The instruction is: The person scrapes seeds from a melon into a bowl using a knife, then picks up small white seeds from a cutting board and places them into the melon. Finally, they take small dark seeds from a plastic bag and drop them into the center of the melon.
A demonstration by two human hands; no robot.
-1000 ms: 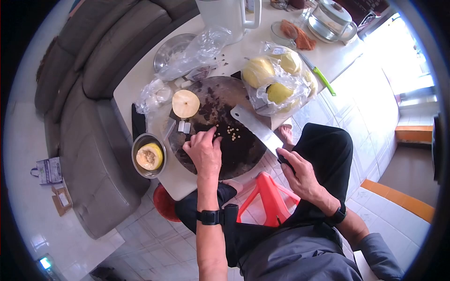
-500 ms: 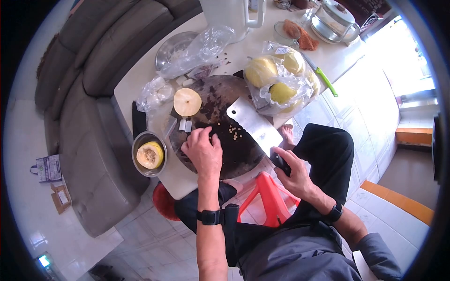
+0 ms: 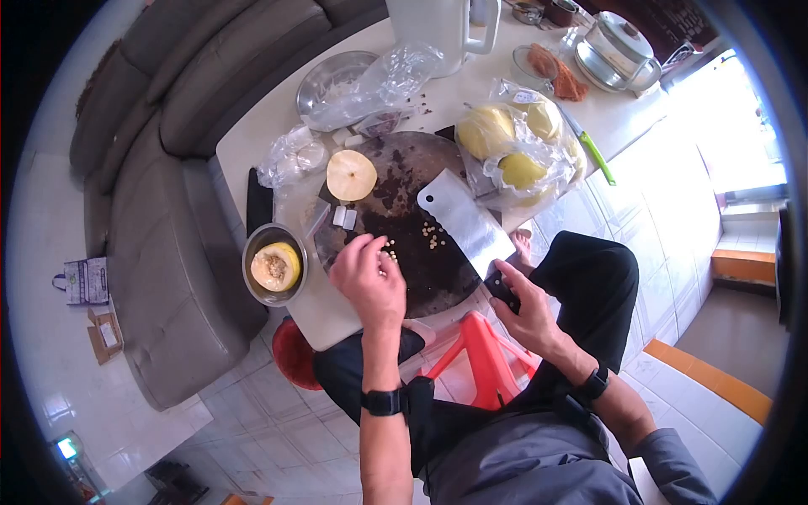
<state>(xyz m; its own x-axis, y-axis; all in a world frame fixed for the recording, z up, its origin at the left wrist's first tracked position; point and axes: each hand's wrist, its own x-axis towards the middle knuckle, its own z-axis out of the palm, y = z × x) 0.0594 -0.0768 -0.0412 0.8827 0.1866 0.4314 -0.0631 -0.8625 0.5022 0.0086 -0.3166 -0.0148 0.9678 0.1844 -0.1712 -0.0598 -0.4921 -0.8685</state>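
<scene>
My right hand [image 3: 528, 313] grips the black handle of a cleaver [image 3: 471, 223], its wide metal blade resting over the right edge of a dark round chopping board [image 3: 429, 282]. Over the board's left part, my left hand [image 3: 370, 282] has its fingers curled in, with small pale kernels at the fingertips; what lies inside is partly hidden. More small pale kernels [image 3: 433, 236] are scattered beside the blade. Two white blocks [image 3: 344, 217] and a cut pear piece [image 3: 351, 175], face up, sit at the board's left edge. A hollowed pear half [image 3: 276, 267] stands in a metal bowl [image 3: 249, 282].
Behind the board lies a clear bag of yellow pears [image 3: 497, 139], with a green-handled knife [image 3: 598, 156] at its right. A metal basin [image 3: 316, 88], plastic bags [image 3: 295, 156], a white jug [image 3: 429, 34] and a glass pot [image 3: 619, 55] crowd the table. A red stool [image 3: 488, 362] stands below.
My left hand has shifted slightly across the board, and more pale kernels show at its fingertips. My right hand keeps its grip on the cleaver. The whole view has shifted a little.
</scene>
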